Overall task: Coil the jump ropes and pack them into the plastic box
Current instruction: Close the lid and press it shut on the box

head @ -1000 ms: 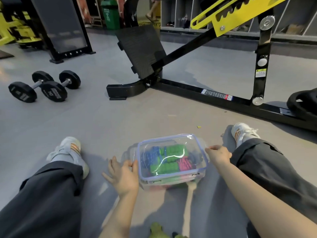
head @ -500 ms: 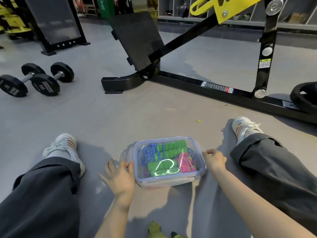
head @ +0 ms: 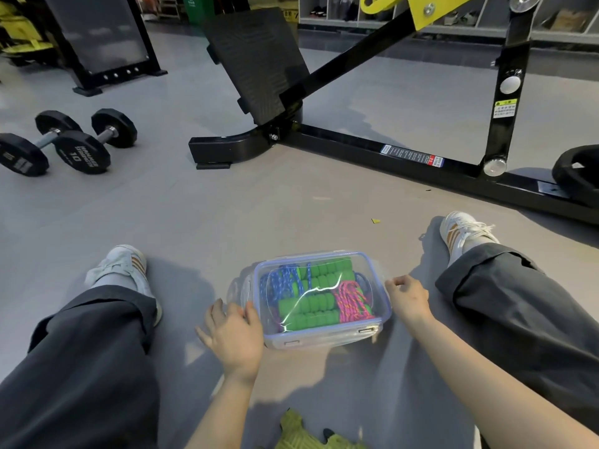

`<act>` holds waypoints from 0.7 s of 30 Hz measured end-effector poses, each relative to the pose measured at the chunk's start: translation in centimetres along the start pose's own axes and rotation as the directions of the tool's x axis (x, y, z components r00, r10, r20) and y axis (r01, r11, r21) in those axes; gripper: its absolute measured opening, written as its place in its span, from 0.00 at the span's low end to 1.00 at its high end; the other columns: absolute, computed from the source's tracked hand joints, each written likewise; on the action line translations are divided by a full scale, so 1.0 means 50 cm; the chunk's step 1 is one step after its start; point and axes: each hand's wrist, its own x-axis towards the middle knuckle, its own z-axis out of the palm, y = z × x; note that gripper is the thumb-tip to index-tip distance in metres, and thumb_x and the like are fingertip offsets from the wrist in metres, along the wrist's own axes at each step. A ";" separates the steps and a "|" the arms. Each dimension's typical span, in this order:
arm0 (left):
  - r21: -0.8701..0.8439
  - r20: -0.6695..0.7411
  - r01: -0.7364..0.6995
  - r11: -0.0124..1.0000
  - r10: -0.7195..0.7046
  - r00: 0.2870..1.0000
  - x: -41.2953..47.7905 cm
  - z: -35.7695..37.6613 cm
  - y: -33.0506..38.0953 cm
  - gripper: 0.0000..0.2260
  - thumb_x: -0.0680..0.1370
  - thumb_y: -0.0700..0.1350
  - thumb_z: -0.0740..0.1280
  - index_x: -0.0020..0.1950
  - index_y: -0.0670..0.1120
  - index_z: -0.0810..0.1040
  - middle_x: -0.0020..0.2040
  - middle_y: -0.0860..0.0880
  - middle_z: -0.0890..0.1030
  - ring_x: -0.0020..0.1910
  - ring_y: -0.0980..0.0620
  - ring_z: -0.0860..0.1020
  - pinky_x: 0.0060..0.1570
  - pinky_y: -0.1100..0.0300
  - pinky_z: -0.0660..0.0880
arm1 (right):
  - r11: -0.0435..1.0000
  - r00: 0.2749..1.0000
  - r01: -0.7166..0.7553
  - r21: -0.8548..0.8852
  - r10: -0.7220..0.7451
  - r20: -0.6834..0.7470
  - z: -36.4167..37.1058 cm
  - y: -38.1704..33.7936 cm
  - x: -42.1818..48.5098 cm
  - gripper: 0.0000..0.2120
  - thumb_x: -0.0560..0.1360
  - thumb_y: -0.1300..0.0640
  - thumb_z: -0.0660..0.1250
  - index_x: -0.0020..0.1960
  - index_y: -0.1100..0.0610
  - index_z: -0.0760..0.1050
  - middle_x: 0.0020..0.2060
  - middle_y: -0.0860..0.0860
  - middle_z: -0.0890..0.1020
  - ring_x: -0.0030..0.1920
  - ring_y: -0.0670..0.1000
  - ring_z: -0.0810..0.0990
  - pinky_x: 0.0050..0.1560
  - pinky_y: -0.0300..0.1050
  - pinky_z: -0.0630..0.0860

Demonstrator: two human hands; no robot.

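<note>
Coiled ropes are contained in the lidded box, lower centre. Left hand is laid flat against it; grip of right hand cannot be told.

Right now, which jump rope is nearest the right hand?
The pink rope, coiled at the right end of the box beside the right hand; the blue rope lies at the left end.

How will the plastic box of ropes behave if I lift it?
Probably light: the plastic box holds only jump ropes with green handles. Its glossy lid looks slippery. Low and wide, it seems unlikely to tip.
</note>
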 end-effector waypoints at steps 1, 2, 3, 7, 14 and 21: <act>0.011 0.016 -0.007 1.000 0.007 1.000 -0.001 -0.001 -0.001 0.10 0.74 0.42 0.70 0.39 0.35 0.79 0.54 0.34 0.78 0.61 0.34 0.73 0.65 0.32 0.57 | 1.000 1.000 0.009 -0.011 -0.009 0.003 0.002 0.001 -0.001 0.14 0.78 0.56 0.58 0.58 0.63 0.74 0.58 0.60 0.74 0.65 0.61 0.65 0.62 0.51 0.66; 0.032 0.024 -0.025 0.999 0.024 0.999 -0.002 -0.003 -0.001 0.09 0.73 0.41 0.72 0.40 0.35 0.79 0.53 0.33 0.78 0.59 0.34 0.74 0.63 0.31 0.58 | 0.999 1.000 0.027 -0.037 -0.026 0.005 0.003 0.001 -0.002 0.14 0.78 0.56 0.57 0.58 0.63 0.74 0.58 0.61 0.74 0.65 0.61 0.64 0.60 0.50 0.66; 0.059 0.024 -0.045 0.997 0.044 0.999 -0.004 -0.005 -0.001 0.08 0.72 0.40 0.74 0.42 0.35 0.79 0.52 0.33 0.78 0.57 0.33 0.75 0.61 0.30 0.61 | 0.996 0.999 0.046 -0.071 -0.046 0.003 0.004 0.000 -0.003 0.14 0.78 0.57 0.56 0.57 0.63 0.73 0.57 0.61 0.75 0.64 0.60 0.64 0.59 0.49 0.65; 0.134 -0.058 -0.220 0.966 0.229 0.972 -0.003 -0.025 0.020 0.13 0.76 0.44 0.68 0.56 0.37 0.78 0.57 0.34 0.77 0.56 0.34 0.77 0.57 0.33 0.68 | 0.963 0.980 0.168 -0.212 -0.186 -0.067 0.009 0.007 -0.013 0.14 0.79 0.56 0.57 0.60 0.63 0.72 0.61 0.61 0.73 0.63 0.62 0.65 0.60 0.51 0.64; 0.134 0.289 -0.766 0.629 0.714 0.638 -0.023 -0.019 0.035 0.30 0.83 0.58 0.41 0.66 0.43 0.76 0.68 0.40 0.74 0.68 0.42 0.70 0.70 0.48 0.51 | 0.218 0.432 0.854 -0.473 -0.803 0.410 0.008 0.034 -0.048 0.25 0.81 0.43 0.45 0.67 0.56 0.68 0.64 0.59 0.73 0.62 0.60 0.71 0.64 0.50 0.63; 0.109 0.446 -0.820 0.562 0.710 0.545 -0.019 -0.008 0.035 0.36 0.78 0.69 0.44 0.74 0.45 0.68 0.73 0.39 0.66 0.74 0.45 0.58 0.70 0.49 0.48 | 0.142 0.391 0.898 -0.417 -0.691 0.608 -0.003 0.058 -0.007 0.36 0.76 0.32 0.50 0.75 0.54 0.56 0.74 0.56 0.60 0.74 0.57 0.60 0.71 0.51 0.54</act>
